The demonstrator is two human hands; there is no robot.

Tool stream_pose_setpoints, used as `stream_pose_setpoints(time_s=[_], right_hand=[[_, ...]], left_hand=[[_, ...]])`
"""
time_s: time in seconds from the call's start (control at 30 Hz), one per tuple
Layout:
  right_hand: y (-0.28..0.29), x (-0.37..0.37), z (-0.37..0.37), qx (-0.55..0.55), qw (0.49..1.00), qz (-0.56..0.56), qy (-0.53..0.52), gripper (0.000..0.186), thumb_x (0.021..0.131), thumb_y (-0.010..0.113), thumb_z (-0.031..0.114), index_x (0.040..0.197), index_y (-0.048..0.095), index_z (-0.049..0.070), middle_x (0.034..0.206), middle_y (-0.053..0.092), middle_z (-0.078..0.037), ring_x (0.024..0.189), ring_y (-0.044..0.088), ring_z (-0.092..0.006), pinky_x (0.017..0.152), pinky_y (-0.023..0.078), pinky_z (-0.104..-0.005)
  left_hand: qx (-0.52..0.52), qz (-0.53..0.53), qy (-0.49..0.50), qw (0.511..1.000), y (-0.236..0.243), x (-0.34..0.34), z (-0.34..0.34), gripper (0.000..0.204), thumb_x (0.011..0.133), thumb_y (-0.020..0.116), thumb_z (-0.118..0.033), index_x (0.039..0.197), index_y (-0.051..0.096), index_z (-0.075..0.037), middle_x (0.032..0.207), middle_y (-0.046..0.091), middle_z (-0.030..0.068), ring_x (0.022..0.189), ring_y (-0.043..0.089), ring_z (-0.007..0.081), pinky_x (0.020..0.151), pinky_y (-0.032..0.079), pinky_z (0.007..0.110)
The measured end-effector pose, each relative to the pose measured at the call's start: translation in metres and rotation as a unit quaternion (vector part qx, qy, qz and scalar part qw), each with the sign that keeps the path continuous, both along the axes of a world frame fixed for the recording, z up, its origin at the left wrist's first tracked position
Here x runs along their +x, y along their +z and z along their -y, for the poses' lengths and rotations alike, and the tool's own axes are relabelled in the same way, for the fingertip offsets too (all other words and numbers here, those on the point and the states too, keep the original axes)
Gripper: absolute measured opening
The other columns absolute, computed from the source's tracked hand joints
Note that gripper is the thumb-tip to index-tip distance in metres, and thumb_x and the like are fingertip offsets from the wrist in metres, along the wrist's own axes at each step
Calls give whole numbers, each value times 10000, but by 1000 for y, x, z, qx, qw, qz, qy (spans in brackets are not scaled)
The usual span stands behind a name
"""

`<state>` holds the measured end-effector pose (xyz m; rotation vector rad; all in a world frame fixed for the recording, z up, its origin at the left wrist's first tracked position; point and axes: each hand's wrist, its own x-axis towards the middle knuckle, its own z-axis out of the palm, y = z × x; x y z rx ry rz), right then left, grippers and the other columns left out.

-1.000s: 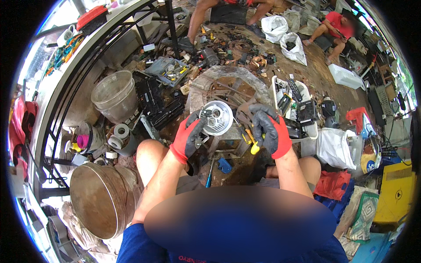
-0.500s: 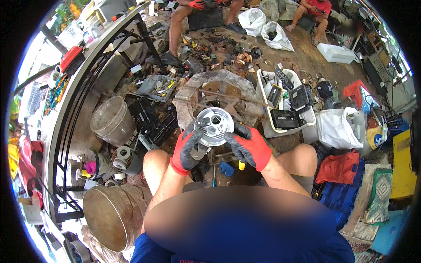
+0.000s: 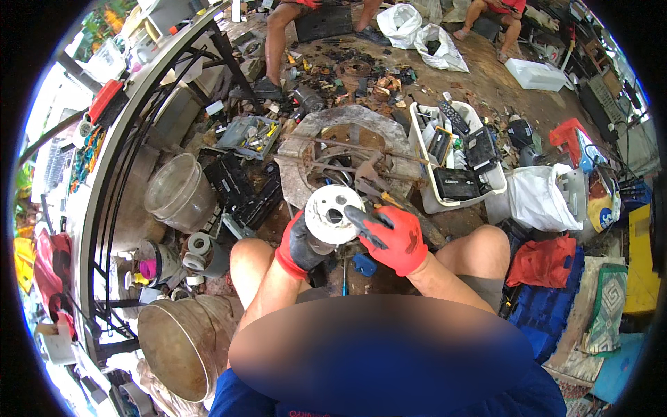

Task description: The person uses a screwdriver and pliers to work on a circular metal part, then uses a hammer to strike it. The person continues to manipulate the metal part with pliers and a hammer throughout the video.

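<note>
Worker's hands and surroundings, seen from above. The white, round disc with several holes through its face (image 3: 323, 226) is held in front of the worker, between the knees and raised above the floor. The left hand, in a red glove with a dark grey palm (image 3: 300, 244), has its fingers curled around the disc's lower left side, gripping it. The right hand, in a matching glove (image 3: 394, 240), has its fingers extended and slightly spread, the foremost tip overlapping the disc's right edge; whether it presses there cannot be told.

Beyond the disc lies a grey, worn octagonal slab with a round central opening (image 3: 299, 149), crossed by thin rusty bars (image 3: 333, 142); disc and hands hide part of its near edge. A rusty-headed hammer-like tool (image 3: 368, 172) lies on it, its lower end obscured near the right hand. To the right stands a white rectangular plastic bin (image 3: 462, 203) filled with black casings (image 3: 458, 183) and a dark remote control (image 3: 453, 117). To the left are black plastic parts (image 3: 240, 182) and a cloudy translucent bucket (image 3: 167, 198). A small blue object (image 3: 364, 264) lies below the right hand, beside a thin blue-handled tool (image 3: 345, 285).
</note>
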<state>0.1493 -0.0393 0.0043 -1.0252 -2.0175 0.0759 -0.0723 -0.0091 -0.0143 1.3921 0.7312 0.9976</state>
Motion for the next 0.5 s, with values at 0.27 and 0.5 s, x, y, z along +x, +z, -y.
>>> stream_pose_setpoints(time_s=[0.27, 0.5], right_hand=[[-2, -1, 2, 49, 998, 31, 24, 421, 619, 848, 120, 1024, 737, 150, 858, 628, -100, 667, 622, -293, 547, 485, -391], [-4, -1, 2, 59, 997, 30, 34, 347, 619, 857, 139, 931, 706, 143, 866, 637, -111, 658, 623, -302, 536, 481, -392]], left_hand=[[-336, 355, -93, 867, -17, -12, -11, 429, 1029, 432, -179, 1428, 486, -31, 1383, 584, 166, 1264, 575, 301, 1103, 457, 492], [-306, 358, -124, 873, -21, -17, -11, 439, 1034, 446, -219, 1431, 485, -35, 1404, 569, 173, 1282, 564, 305, 1111, 448, 498]])
